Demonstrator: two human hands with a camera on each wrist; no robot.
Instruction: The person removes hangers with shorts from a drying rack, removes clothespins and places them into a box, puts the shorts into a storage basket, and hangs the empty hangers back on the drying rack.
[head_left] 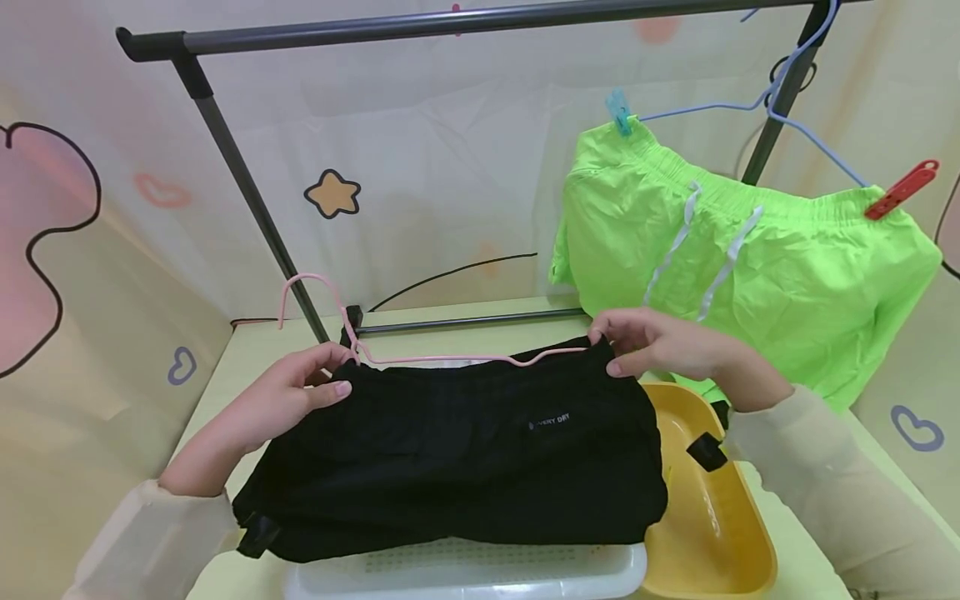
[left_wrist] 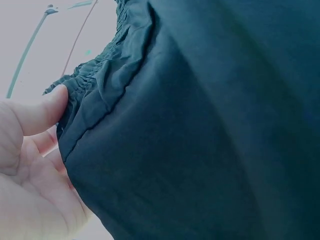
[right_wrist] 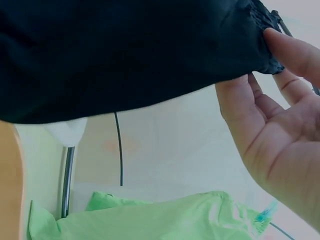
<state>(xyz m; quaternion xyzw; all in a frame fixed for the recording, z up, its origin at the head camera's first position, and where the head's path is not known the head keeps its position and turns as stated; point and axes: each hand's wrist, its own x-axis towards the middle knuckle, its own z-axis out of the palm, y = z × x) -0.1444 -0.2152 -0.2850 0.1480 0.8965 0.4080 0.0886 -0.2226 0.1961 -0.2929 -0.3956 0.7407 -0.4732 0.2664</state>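
Note:
Black shorts [head_left: 457, 458] with small pale lettering are held up by the two ends of their waistband. My left hand [head_left: 288, 396] pinches the left corner, its thumb in front of the cloth in the left wrist view. At the other corner my right hand [head_left: 660, 342] pinches the waistband between thumb and fingers. A pink hanger [head_left: 420, 359] lies along the waistband between the hands, its hook rising at the left. Its ends are hidden by the cloth and hands.
Bright green shorts [head_left: 750, 250] hang at right from a blue hanger [head_left: 813, 137] with a blue clothespin [head_left: 618, 111] and a red clothespin [head_left: 902, 190]. A dark rack bar [head_left: 450, 21] crosses above. Below are a yellow basin [head_left: 712, 517] and a white basket [head_left: 480, 575].

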